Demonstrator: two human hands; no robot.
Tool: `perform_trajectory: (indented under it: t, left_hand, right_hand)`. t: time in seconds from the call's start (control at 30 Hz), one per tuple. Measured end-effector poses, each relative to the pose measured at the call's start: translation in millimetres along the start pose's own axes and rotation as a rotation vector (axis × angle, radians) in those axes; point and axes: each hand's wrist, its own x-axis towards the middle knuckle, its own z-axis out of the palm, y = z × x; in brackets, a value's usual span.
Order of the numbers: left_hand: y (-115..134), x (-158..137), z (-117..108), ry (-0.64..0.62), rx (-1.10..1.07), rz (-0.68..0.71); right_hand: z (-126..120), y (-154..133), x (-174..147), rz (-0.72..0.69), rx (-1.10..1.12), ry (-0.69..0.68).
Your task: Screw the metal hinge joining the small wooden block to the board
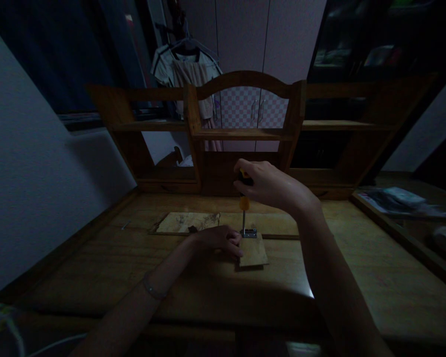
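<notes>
My right hand [258, 181] is wrapped round the yellow and black handle of a screwdriver [244, 203]. The screwdriver stands upright, its shaft pointing down at a small metal hinge [250, 233]. That hinge lies along the far edge of a small wooden board [253, 252], where it meets a long wooden board [260, 222] behind. With curled fingers, my left hand [223, 240] grips the left edge of the small board, close to the screwdriver tip. Any screw under the tip is too small to make out.
All this rests on a wooden desk [141, 277]. A wooden shelf unit [245, 134] rises along its back edge. A small pale item [125, 225] lies at the left. Plastic-wrapped things [405, 198] sit on a lower surface to the right. The room is dim.
</notes>
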Motion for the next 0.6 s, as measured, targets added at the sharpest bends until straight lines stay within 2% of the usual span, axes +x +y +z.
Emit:
perform_trajectory:
  t: [0.17,0.43,0.6]
  left_hand:
    - [-1.2,-0.3,0.6,0.007,-0.016,0.013]
    - [-2.6,0.6,-3.3,-0.013,0.083,0.026]
    - [-1.8,1.0,-2.2,-0.017,0.052,0.025]
  right_hand:
    - [-1.1,-1.4,-0.5,0.018,-0.004,-0.005]
    - [3.5,3.7,0.1,-0.026,-0.002,0.027]
    - [4.1,4.5,0.4,-0.048,-0.016,0.031]
